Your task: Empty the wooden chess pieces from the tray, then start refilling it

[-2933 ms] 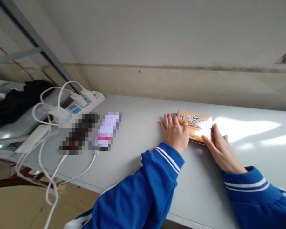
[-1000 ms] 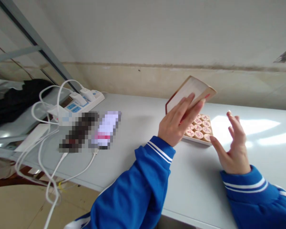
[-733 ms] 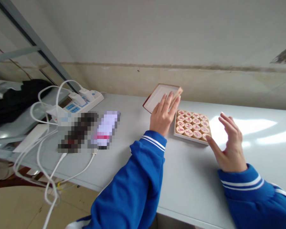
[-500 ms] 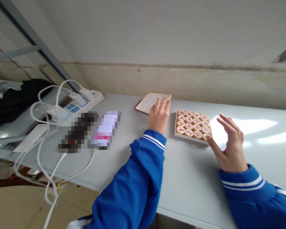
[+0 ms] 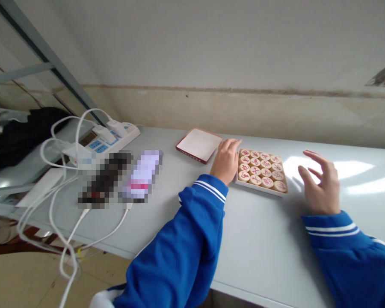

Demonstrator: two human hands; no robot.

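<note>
A shallow box (image 5: 259,188) full of round wooden pieces (image 5: 256,170) with red characters lies on the grey table (image 5: 256,239). At its left edge is my left hand (image 5: 226,160), fingers stretched out and no object visible in it; whether it touches the box I cannot tell. Over the table to the right of the box, my right hand (image 5: 322,184) is apart from it, fingers spread and nothing held. The red-edged box lid (image 5: 199,144), pale inside facing up, rests behind and left of my left hand.
Two pixelated phones, a dark one (image 5: 105,179) and a lit one (image 5: 144,173), lie on the left with white cables attached. Behind them sits a white power strip (image 5: 115,137) with plugs. A wall (image 5: 227,109) runs along the table's back.
My left hand has left the lid and moved right to the box's left edge. My right hand has drawn away to the right of the box. The lid lies slightly further left and turned.
</note>
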